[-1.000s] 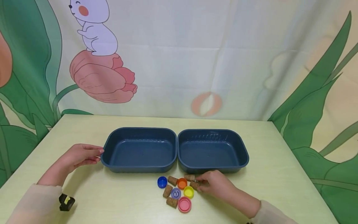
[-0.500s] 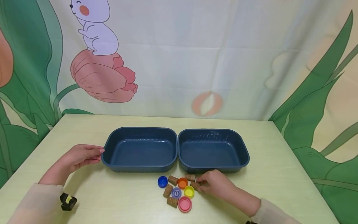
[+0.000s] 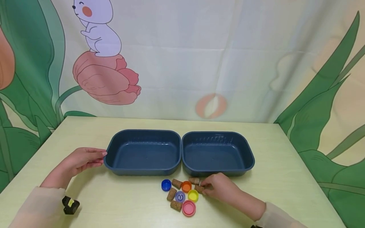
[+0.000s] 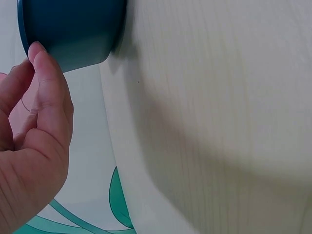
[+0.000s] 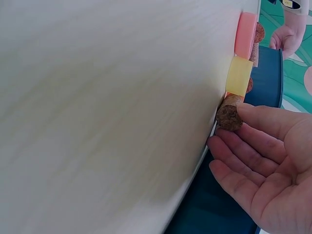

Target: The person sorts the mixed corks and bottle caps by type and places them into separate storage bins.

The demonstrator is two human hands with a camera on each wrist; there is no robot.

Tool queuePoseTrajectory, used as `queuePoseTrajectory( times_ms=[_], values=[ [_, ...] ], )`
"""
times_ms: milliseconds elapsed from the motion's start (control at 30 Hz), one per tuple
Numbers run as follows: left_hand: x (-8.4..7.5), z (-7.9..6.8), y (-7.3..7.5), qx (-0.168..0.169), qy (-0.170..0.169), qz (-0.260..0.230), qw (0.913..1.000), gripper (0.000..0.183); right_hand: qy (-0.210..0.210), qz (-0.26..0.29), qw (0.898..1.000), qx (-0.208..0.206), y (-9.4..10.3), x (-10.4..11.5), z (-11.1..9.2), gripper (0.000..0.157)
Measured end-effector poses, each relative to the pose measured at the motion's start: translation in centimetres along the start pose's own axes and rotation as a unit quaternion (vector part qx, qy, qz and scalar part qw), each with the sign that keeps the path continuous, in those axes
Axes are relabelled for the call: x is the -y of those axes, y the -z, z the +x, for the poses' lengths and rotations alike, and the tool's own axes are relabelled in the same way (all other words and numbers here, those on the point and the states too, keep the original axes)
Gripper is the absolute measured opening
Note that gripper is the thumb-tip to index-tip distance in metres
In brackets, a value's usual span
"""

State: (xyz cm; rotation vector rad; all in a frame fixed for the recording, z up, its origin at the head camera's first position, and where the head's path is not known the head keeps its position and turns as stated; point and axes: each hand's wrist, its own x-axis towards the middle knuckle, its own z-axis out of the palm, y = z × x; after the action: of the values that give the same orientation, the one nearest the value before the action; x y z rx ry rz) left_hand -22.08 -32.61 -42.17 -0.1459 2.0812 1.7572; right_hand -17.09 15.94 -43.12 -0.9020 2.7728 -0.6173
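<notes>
My right hand (image 3: 220,187) pinches a cork (image 3: 199,189) at the right side of a small cluster on the table. In the right wrist view the thumb lies against that cork (image 5: 229,117), with the fingers on its other side. Beside it are another cork (image 3: 194,180), an orange cap (image 3: 186,186) and a yellow cap (image 3: 193,195). My left hand (image 3: 84,160) reaches to the left blue tray (image 3: 142,172), its fairly straight fingertips touching the tray's rim. The left wrist view shows the fingertips at the tray's outer edge (image 4: 83,53).
A second blue tray (image 3: 218,173) stands against the first one. Left in the cluster lie a blue cap (image 3: 166,185), several more corks (image 3: 171,194), a purple cap (image 3: 180,196) and a pink cap (image 3: 188,208). A printed curtain (image 3: 176,63) hangs behind the table (image 3: 119,202).
The head view has shifted very slightly. Both hands, the trays, the corks and the caps stay in the same places.
</notes>
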Motion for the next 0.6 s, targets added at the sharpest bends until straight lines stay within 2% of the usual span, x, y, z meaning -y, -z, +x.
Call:
queuePoseTrajectory(
  times_ms=[333, 600],
  values=[
    [0.1, 0.2, 0.0, 0.001, 0.009, -0.001, 1.0, 0.017, 0.008, 0.012, 1.0, -0.016, 0.3, 0.1, -0.4, 0.014],
    [-0.3, 0.0, 0.0, 0.008, 0.005, -0.006, 0.9999, 0.016, -0.008, 0.02, 1.0, -0.01, 1.2, 0.5, -0.7, 0.015]
  ],
)
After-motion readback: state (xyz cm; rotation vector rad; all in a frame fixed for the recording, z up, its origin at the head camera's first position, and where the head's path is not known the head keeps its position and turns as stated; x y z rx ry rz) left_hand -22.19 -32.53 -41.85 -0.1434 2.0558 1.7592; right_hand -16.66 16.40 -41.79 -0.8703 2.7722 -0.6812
